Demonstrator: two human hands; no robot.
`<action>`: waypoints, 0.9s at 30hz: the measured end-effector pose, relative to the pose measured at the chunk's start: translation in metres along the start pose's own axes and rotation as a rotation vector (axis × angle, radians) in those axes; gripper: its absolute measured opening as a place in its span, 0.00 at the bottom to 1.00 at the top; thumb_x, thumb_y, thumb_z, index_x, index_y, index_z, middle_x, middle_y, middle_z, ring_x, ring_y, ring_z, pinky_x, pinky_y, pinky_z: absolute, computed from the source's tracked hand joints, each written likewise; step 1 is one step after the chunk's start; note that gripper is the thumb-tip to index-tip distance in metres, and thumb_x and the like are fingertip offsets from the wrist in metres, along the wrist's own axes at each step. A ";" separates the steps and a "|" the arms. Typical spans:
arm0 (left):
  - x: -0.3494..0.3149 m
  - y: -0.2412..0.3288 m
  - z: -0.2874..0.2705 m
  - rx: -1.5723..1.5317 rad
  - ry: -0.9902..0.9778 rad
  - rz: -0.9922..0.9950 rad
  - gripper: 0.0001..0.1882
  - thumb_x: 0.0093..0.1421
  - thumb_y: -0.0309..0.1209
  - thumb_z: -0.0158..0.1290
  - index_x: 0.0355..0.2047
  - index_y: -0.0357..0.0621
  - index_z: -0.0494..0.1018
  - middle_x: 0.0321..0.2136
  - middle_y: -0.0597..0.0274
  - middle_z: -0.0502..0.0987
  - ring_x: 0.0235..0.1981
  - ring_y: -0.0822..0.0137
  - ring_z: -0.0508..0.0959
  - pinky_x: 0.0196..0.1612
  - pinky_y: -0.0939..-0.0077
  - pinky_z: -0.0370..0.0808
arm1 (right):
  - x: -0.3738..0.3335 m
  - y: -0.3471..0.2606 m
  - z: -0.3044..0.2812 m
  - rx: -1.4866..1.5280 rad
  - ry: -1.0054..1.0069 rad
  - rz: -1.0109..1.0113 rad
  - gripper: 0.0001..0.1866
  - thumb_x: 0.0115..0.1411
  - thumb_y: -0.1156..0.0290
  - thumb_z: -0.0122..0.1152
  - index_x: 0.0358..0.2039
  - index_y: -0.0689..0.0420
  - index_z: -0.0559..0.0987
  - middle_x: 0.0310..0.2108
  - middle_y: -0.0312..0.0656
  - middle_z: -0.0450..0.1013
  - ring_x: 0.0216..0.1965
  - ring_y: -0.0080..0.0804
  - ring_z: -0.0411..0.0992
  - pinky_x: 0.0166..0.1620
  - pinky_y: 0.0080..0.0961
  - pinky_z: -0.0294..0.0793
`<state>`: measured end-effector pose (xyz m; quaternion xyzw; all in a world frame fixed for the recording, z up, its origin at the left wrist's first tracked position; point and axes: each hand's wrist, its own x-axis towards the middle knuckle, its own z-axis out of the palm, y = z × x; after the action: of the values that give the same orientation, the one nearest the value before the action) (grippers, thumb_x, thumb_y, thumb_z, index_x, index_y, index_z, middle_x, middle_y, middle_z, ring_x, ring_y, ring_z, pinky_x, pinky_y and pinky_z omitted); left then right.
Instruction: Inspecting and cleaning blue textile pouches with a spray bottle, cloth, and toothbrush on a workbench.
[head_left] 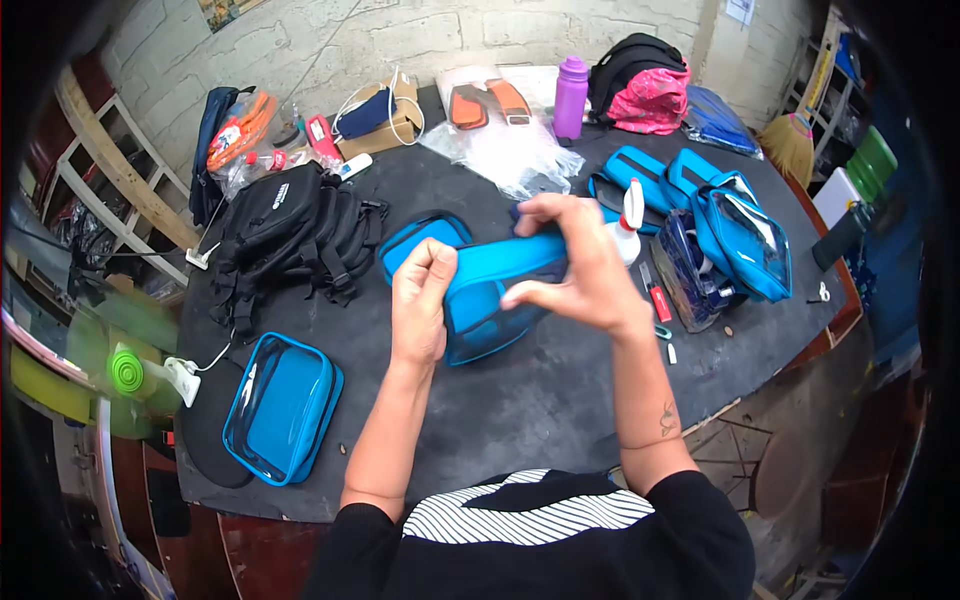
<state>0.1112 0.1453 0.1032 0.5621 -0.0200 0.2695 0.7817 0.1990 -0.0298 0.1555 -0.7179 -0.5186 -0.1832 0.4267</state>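
1. The blue clear-windowed pouch [492, 262] in hand is near the centre of the frame, raised over the black table [480, 440].
2. The left hand [420, 300] grips its left end, thumb on top. The right hand [597, 265] is spread wide at the other end, thumb well apart from the fingers; I cannot tell whether it presses on the pouch.
3. Work on this pouch looks unfinished, since it is off the table between both hands.
4. A similar rectangular pouch [285, 405] lies at lower left, apart from the rest and holding its shape; it may be done, but nothing confirms that.
5. Another blue pouch [418, 236] rests just behind the left hand, and a pile of blue pouches [715, 235] sits at right. These may be what is left; finished and waiting pieces cannot be told apart.
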 end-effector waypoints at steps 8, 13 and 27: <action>0.002 0.001 -0.036 -0.050 -0.033 0.095 0.08 0.62 0.31 0.52 0.28 0.48 0.66 0.24 0.76 0.66 0.26 0.85 0.64 0.32 0.88 0.62 | -0.046 0.072 0.012 0.676 -0.122 0.373 0.36 0.41 0.58 0.75 0.49 0.59 0.71 0.42 0.34 0.69 0.45 0.23 0.66 0.48 0.22 0.64; -0.004 0.010 -0.014 0.283 0.107 0.234 0.11 0.58 0.34 0.57 0.35 0.40 0.72 0.29 0.72 0.65 0.29 0.81 0.63 0.36 0.85 0.61 | -0.030 0.037 0.038 0.240 0.167 0.080 0.33 0.41 0.55 0.74 0.47 0.57 0.73 0.43 0.41 0.68 0.47 0.32 0.67 0.48 0.26 0.66; -0.002 0.001 -0.051 -0.036 -0.717 -0.207 0.69 0.38 0.82 0.35 0.59 0.25 0.57 0.54 0.41 0.68 0.54 0.54 0.70 0.58 0.62 0.64 | -0.019 0.034 0.041 1.496 -0.113 0.757 0.11 0.58 0.64 0.63 0.30 0.57 0.73 0.24 0.30 0.69 0.22 0.15 0.64 0.26 0.15 0.64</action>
<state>0.0950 0.1896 0.0843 0.6060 -0.2403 -0.0252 0.7579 0.2152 -0.0120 0.1041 -0.3792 -0.2480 0.4010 0.7962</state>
